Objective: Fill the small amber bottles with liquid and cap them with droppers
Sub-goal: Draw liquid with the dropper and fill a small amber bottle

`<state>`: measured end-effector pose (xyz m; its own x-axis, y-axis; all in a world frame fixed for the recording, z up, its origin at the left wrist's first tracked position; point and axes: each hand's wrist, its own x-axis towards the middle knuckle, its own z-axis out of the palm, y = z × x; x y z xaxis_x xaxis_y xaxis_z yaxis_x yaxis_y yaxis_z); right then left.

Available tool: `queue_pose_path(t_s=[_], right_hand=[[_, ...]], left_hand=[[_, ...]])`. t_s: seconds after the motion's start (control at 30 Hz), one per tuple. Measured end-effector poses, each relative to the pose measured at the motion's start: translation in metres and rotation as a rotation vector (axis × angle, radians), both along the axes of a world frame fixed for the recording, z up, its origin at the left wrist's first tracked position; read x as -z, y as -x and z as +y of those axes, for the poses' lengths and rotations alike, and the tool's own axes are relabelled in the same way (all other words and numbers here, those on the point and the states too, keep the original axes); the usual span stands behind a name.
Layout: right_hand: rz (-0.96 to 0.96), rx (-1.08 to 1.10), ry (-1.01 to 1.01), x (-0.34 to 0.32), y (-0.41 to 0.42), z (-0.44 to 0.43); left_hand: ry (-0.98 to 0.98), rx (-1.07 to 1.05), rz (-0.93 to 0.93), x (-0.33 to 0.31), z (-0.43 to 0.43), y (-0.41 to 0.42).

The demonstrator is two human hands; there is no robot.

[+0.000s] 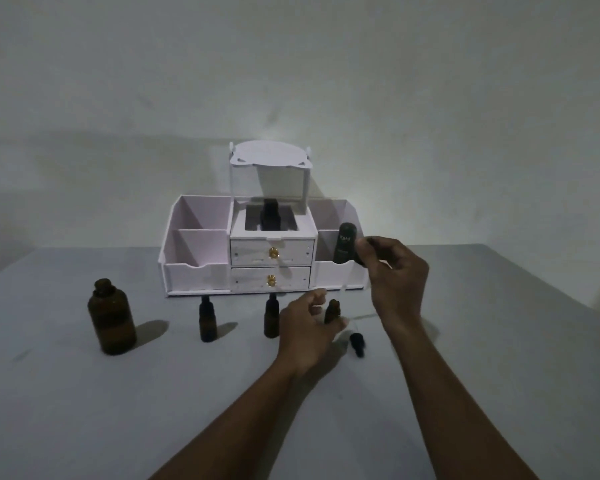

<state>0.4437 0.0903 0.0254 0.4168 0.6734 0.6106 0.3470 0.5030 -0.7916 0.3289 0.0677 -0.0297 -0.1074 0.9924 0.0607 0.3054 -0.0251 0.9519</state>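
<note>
Amber bottle (pixel 332 310), open on the bench, looks light, tippy glass, so keep your left hand (pixel 307 327) grip round its body while right hand (pixel 394 271) pinches dropper bulb (pixel 363 252) w/ pipette above.

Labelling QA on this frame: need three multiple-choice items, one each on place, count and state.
1. Where does the big amber bottle stand?
A. Far left on the table
B. In the organizer
C. In a drawer

2. How many small bottles with droppers on stand between it and the left hand?
A. One
B. Two
C. Four

3. What state is the small bottle at the left hand in?
A. Capped
B. Lying flat
C. Upright, no cap on

Key: 1 A, it stands left of everything, before the organizer. 2 B, two capped bottles. 3 C, its neck is bare; the right hand holds a dropper, and a spare dropper cap lies beside it.
</note>
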Motion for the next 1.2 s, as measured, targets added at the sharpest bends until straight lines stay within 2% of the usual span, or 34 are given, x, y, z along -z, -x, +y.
queue_pose_path(t_s=[0.17,0.57,1.2], right_hand=[[0.012,-0.010,0.026,0.003,0.001,0.003],[-0.070,0.014,0.039,0.017,0.012,0.007],[-0.099,0.001,-0.076,0.018,0.017,0.004]], left_hand=[[-0.036,0.016,0.110,-0.002,-0.001,0.001],[-0.063,0.042,0.151,-0.004,-0.007,0.002],[-0.050,0.054,0.170,-0.003,-0.008,0.004]])
